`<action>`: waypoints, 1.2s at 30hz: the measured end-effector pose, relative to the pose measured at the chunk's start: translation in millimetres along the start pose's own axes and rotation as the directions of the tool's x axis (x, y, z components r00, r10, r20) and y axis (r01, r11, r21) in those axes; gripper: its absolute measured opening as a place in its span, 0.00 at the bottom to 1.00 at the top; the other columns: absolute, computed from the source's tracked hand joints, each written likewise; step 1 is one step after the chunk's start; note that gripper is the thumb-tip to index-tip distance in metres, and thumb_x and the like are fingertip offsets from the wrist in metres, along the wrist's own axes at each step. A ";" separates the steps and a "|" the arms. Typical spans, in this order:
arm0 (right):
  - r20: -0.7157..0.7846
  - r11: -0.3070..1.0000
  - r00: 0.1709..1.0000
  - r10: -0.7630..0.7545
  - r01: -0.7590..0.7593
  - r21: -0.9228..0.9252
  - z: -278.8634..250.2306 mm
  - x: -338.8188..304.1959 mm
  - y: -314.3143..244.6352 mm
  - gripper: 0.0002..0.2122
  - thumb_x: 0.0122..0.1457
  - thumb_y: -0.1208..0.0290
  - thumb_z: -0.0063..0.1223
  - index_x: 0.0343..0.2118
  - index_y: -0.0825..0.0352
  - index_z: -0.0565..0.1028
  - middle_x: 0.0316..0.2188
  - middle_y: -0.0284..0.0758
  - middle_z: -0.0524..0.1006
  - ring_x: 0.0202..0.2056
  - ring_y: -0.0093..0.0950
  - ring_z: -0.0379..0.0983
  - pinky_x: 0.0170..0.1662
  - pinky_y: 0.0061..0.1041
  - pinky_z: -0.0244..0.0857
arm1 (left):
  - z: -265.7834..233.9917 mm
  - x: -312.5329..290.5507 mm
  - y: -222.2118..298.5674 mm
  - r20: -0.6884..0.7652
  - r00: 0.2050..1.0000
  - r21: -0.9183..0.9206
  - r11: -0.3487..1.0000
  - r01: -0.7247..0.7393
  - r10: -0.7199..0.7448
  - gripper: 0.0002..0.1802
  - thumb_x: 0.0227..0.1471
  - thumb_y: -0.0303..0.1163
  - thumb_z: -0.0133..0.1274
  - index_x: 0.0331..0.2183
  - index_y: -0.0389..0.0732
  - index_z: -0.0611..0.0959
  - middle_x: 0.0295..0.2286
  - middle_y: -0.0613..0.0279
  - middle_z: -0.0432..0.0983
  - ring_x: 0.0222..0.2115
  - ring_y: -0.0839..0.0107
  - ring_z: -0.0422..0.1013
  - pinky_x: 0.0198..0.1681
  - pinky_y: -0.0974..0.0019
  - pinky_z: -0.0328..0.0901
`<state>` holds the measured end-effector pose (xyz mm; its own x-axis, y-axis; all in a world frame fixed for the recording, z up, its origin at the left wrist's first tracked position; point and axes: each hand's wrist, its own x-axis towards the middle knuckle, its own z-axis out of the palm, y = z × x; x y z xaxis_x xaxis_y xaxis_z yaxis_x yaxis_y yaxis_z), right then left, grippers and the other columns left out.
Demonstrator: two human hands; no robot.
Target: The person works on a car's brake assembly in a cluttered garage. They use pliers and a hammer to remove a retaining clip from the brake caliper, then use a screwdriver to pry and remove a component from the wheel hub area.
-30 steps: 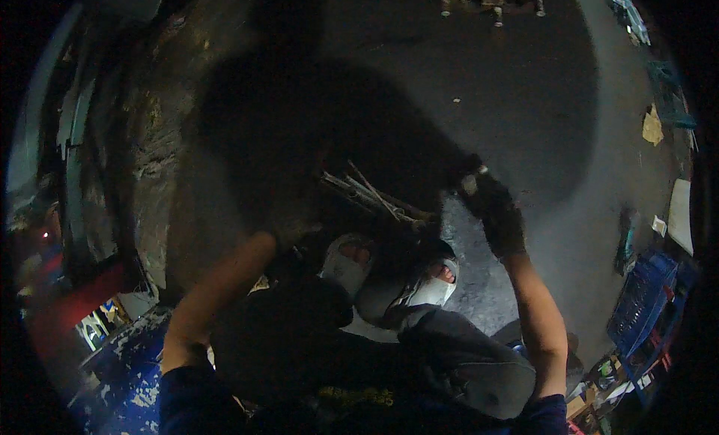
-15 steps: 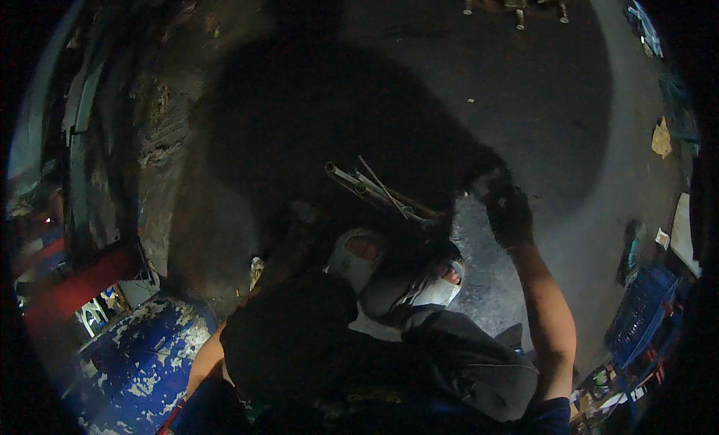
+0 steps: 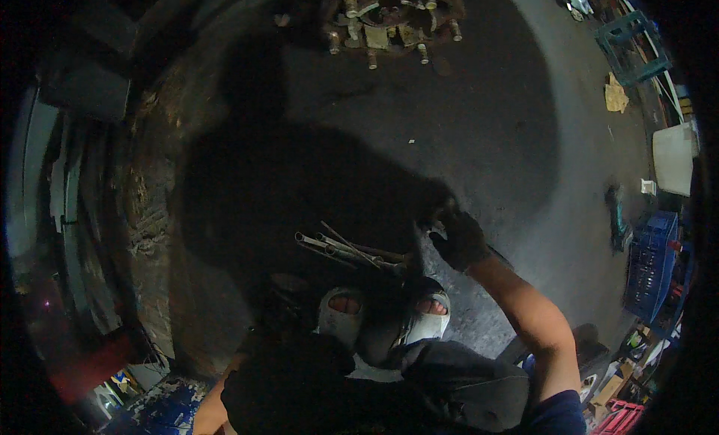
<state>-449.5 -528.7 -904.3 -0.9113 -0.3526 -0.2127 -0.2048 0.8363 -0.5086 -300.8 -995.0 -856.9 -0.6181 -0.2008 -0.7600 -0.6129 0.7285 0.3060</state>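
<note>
A: Containers?
B: Blue crate (image 3: 650, 266) at floor's (image 3: 479, 128) right edge, contents unclear.
A: Grip?
B: Right hand (image 3: 458, 239), gloved, closed on metal rods (image 3: 346, 251) lying mid-floor by the feet. Left hand hidden, can't tell.

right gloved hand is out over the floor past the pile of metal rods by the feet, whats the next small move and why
Probably bring the gloved right hand back left and down to the metal rods. It hangs just right of the bundle's near end and seems to pinch only something small and pale, while the rods lie loose on the dark floor ahead of the sandalled feet. The left hand is hidden in shadow.
</note>
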 end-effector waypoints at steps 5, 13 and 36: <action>0.061 0.986 0.992 -0.110 0.117 -0.117 11.7 5.1 -20.1 0.20 0.57 0.62 0.60 0.50 0.67 0.76 0.48 0.51 0.77 0.52 0.49 0.73 0.54 0.44 0.69 | -6.4 4.3 1.2 0.002 1.000 0.043 0.999 -0.024 0.024 0.31 0.60 0.33 0.47 0.64 0.40 0.68 0.64 0.40 0.61 0.62 0.43 0.61 0.64 0.44 0.61; 0.262 0.875 0.870 -0.418 0.463 -0.141 31.0 29.5 -56.2 0.19 0.51 0.61 0.61 0.44 0.67 0.81 0.46 0.47 0.79 0.46 0.47 0.77 0.49 0.45 0.72 | -14.7 12.1 7.1 0.013 0.996 0.111 0.990 -0.084 0.083 0.31 0.61 0.32 0.45 0.65 0.41 0.68 0.63 0.41 0.62 0.62 0.44 0.62 0.63 0.44 0.61; -0.057 0.944 0.997 0.052 -0.031 0.328 -6.4 -33.8 -31.8 0.36 0.59 0.73 0.65 0.68 0.66 0.58 0.52 0.47 0.77 0.51 0.41 0.77 0.50 0.37 0.75 | -39.8 144.7 178.1 0.158 0.706 0.464 0.579 -0.671 0.691 0.15 0.54 0.35 0.58 0.43 0.42 0.84 0.51 0.52 0.77 0.54 0.54 0.71 0.60 0.51 0.64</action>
<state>-414.5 -540.6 -875.6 -0.9396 -0.2840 -0.1909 -0.0484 0.6627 -0.7473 -519.0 -920.4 -889.6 -0.7820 0.4648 -0.4152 0.2878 0.8602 0.4209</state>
